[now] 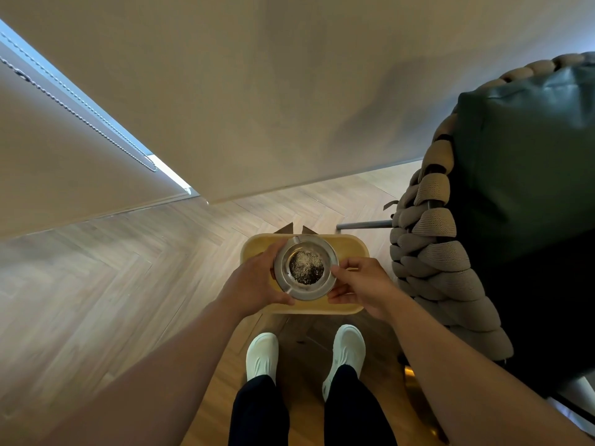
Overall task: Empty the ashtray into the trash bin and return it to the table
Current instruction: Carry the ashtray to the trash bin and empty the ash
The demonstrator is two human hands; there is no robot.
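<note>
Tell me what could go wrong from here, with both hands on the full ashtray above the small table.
1. The ashtray holds a loose heap of ash; a tilt while carrying could spill it onto the wood floor.
2. The left hand and right hand grip only the rim, so it might slip.
3. No trash bin is in view; turning past the woven chair risks a bump.

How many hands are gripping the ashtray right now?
2: the left hand grips the ashtray at its left rim, the right hand at its right rim, above the small yellow table.
</note>
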